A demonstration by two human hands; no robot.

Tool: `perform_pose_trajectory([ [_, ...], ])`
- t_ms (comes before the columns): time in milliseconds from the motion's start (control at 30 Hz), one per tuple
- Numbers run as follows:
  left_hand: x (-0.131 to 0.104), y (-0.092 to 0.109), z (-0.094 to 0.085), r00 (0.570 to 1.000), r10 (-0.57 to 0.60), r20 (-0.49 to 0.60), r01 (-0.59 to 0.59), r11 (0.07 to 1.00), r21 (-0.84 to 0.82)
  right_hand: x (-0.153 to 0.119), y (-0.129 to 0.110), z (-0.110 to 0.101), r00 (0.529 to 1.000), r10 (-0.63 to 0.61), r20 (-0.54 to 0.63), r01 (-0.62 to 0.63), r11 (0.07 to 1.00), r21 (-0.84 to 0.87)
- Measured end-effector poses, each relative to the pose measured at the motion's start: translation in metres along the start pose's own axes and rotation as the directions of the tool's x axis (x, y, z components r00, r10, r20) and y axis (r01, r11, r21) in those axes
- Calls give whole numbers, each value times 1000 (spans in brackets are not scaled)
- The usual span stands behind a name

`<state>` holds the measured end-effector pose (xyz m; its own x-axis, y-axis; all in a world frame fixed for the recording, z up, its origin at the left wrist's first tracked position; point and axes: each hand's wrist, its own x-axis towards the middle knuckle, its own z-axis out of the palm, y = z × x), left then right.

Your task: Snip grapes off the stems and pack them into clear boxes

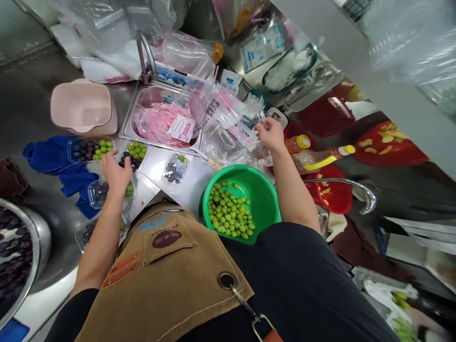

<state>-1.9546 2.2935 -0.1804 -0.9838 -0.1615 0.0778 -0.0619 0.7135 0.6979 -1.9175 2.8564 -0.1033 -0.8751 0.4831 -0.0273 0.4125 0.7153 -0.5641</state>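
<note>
- The left hand is partly open, fingers loosely curled and parted, above a clear plastic box of dark and green grapes; whether its fingertips grip anything cannot be told.
- A second clear box of dark and green grapes sits left of that one, beside a crumpled blue cloth.
- The right hand has bent fingers near a heap of thin clear plastic; whether it holds any is unclear.
- Below the right hand, a round green plastic basin contains loose green grapes.
- Left of the basin lies a small clear box of dark and green fruit.
- A stainless-steel sink contains pink plastic bags.
</note>
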Motion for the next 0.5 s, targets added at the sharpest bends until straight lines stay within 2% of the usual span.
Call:
perform_pose_trajectory([
  [67, -21, 42, 21, 985, 38, 170, 24, 938, -345, -38, -26, 11, 998, -32, 54, 16, 962, 271],
  [100, -34, 64, 33, 952, 93, 293, 75, 854, -515, -59, -42, 22, 988, -88, 124, 34, 922, 386],
  [133, -48, 85, 45, 898, 159, 410, 160, 750, -642, -81, -57, 35, 966, -150, 211, 29, 874, 485],
  [167, -61, 104, 56, 833, 214, 510, 272, 645, -715, -99, -71, 47, 924, -215, 315, 4, 832, 555],
  [200, -73, 119, 66, 775, 245, 582, 377, 560, -738, -112, -80, 57, 881, -276, 385, -12, 800, 600],
  [233, -83, 130, 73, 734, 252, 631, 459, 501, -734, -120, -83, 63, 861, -310, 404, -13, 779, 626],
  [267, -91, 137, 77, 710, 238, 662, 515, 466, -720, -122, -79, 65, 872, -302, 384, -5, 781, 625],
  [300, -96, 139, 80, 707, 207, 677, 544, 452, -707, -117, -69, 61, 910, -250, 331, 10, 811, 585],
  [367, -98, 132, 79, 731, 127, 670, 557, 455, -695, -97, -30, 42, 986, -33, 164, -32, 927, 375],
  [400, -96, 126, 78, 749, 83, 658, 557, 459, -692, -86, -7, 31, 989, 98, 109, -117, 977, 179],
  [433, -93, 119, 76, 764, 39, 644, 558, 461, -690, -76, 16, 20, 968, 211, 137, -213, 977, -2],
  [500, -86, 105, 74, 784, -29, 620, 558, 469, -684, -64, 52, 8, 928, 294, 231, -265, 953, -146],
])
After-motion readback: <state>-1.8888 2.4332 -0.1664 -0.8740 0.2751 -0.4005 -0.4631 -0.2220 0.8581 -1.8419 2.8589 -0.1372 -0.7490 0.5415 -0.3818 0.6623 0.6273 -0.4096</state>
